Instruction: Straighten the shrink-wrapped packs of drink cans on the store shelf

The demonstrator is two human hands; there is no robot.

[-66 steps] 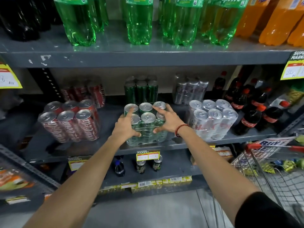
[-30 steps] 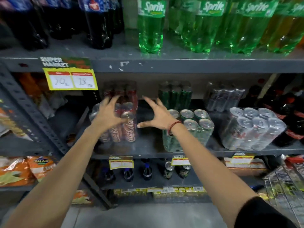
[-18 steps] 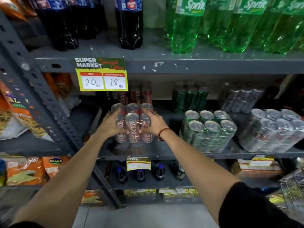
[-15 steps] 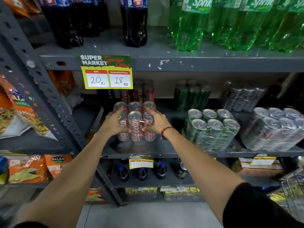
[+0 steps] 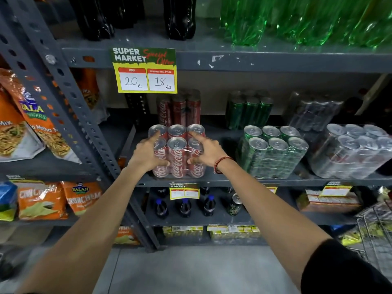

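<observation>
Gripping glossy shrink-wrapped red can pack point(image 5: 177, 154), left hand point(image 5: 146, 155), right hand point(image 5: 206, 152)

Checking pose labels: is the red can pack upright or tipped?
Upright: the red pack stands on the shelf, can tops up, left hand and right hand pressed against its sides.

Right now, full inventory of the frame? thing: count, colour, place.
Cola can pack: front one, red, middle shelf left, held; another behind.
Green can pack: front one, green, middle shelf centre; another behind.
Silver can pack: front one, silver, middle shelf right; another behind.
Large bottles: several, dark and green, top shelf.
Price sign: one, yellow-green, top shelf edge.
Small bottles: several, dark, lower shelf.
Snack bags: several, orange, left rack.
Wire cart: one, far right.
Hands: left and right grip the cola pack's sides.
</observation>
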